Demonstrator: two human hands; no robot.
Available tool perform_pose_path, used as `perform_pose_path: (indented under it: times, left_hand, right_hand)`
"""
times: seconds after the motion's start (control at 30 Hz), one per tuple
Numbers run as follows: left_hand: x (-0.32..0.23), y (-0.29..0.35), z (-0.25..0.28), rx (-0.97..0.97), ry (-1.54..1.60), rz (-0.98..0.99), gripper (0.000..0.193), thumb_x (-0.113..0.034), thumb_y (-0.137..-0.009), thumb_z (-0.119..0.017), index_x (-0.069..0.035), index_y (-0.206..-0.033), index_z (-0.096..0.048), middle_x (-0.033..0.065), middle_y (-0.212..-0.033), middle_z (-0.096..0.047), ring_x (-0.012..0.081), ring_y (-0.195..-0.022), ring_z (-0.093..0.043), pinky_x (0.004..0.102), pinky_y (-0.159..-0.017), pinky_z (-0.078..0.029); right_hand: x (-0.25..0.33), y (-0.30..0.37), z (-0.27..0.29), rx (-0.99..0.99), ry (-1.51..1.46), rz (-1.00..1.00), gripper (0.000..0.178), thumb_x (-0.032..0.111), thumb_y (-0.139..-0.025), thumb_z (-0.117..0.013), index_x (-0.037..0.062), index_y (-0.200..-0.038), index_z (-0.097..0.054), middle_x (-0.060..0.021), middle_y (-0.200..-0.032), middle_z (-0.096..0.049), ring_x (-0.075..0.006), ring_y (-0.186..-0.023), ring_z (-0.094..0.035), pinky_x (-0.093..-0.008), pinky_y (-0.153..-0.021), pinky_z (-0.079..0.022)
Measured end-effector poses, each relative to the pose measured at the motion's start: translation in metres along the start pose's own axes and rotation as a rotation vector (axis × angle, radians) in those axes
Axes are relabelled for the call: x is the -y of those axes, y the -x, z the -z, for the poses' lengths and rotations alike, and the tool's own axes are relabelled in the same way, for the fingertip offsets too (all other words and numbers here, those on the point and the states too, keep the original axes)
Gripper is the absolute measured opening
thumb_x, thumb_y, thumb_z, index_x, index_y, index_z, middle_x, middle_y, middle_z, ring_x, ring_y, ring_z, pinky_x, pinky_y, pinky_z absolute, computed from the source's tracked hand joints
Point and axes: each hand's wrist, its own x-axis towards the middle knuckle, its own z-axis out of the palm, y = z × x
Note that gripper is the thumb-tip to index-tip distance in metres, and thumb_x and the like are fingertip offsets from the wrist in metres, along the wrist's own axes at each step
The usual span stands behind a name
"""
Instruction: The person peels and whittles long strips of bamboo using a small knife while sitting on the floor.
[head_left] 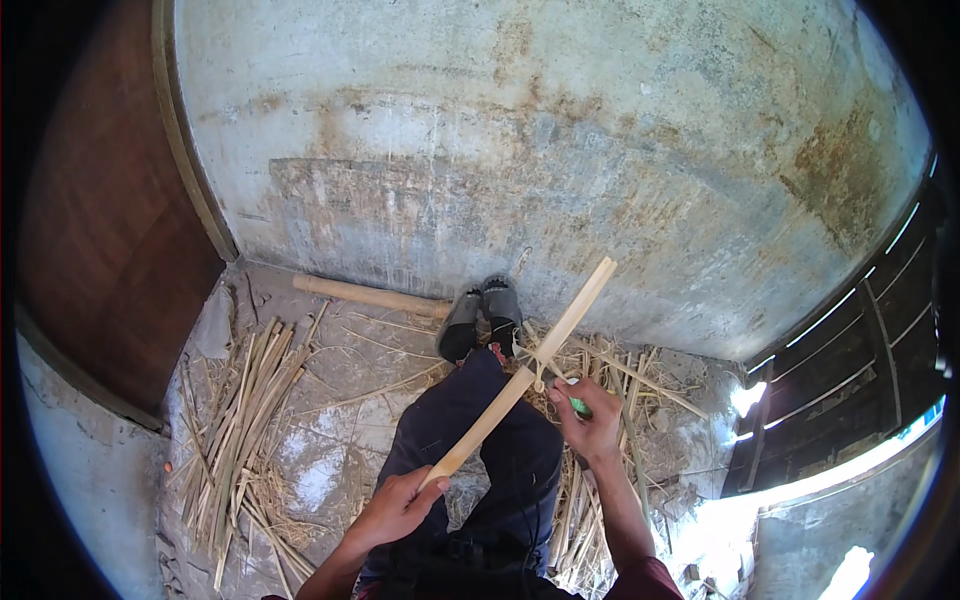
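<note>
the left hand (393, 510) pinches the near end of a pale wooden strip (487, 423), which points toward one o'clock above the legs (430, 425). at two o'clock from that hand, the right hand (592, 422) is closed round a green-handled knife (580, 407) crossing the strip. sticks (247, 420) lie on the floor (345, 432) at eight o'clock.

That pale strip (512, 392) is looking like smooth, matt wood; the trousers (440, 415) are showing dull cloth, this wall (480, 130) rough, blotchy plaster.
</note>
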Motion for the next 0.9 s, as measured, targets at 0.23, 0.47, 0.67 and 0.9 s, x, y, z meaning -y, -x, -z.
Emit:
perform_pose_path:
  times: [0.23,0.47,0.67,0.9]
  left_hand:
    - [-0.006,-0.003,-0.008,-0.098,-0.082,-0.058,0.029,-0.027,-0.113,-0.063,-0.001,-0.102,-0.065,0.0073,-0.062,-0.053,0.0139,-0.053,-0.049,0.0356,-0.052,-0.038]
    - [-0.01,-0.008,-0.014,-0.096,-0.141,-0.027,0.032,-0.029,-0.113,-0.063,0.002,-0.104,-0.064,0.0168,-0.063,-0.058,0.0276,-0.052,-0.057,0.0411,-0.053,-0.044]
    - [-0.023,-0.004,-0.027,-0.134,-0.197,-0.035,0.032,-0.029,-0.111,-0.064,0.002,-0.104,-0.063,0.0247,-0.07,-0.064,0.0458,-0.063,-0.067,0.0476,-0.054,-0.045]
    - [-0.028,-0.006,-0.03,-0.139,-0.275,-0.038,0.031,-0.028,-0.11,-0.065,0.001,-0.099,-0.061,0.026,-0.07,-0.064,0.0475,-0.063,-0.066,0.0519,-0.055,-0.045]
  right_hand:
    - [0.025,-0.017,0.006,0.123,0.069,-0.2,0.035,0.026,-0.094,-0.085,0.0054,-0.116,-0.067,-0.0113,-0.076,-0.075,-0.0326,-0.069,-0.075,-0.0411,-0.063,-0.057]
    - [-0.006,0.0,-0.009,0.177,0.333,-0.203,0.029,0.019,-0.092,-0.074,0.0074,-0.118,-0.067,-0.0189,-0.072,-0.072,-0.0416,-0.071,-0.074,-0.051,-0.067,-0.057]
    - [-0.016,-0.011,-0.012,0.092,0.29,-0.254,0.023,0.009,-0.088,-0.067,0.0074,-0.11,-0.076,-0.0213,-0.083,-0.075,-0.0437,-0.08,-0.074,-0.0544,-0.074,-0.057]
    - [-0.005,-0.007,-0.025,0.078,0.355,-0.183,0.016,0.003,-0.084,-0.062,0.005,-0.094,-0.075,-0.0201,-0.084,-0.073,-0.0437,-0.079,-0.072,-0.0523,-0.071,-0.056]
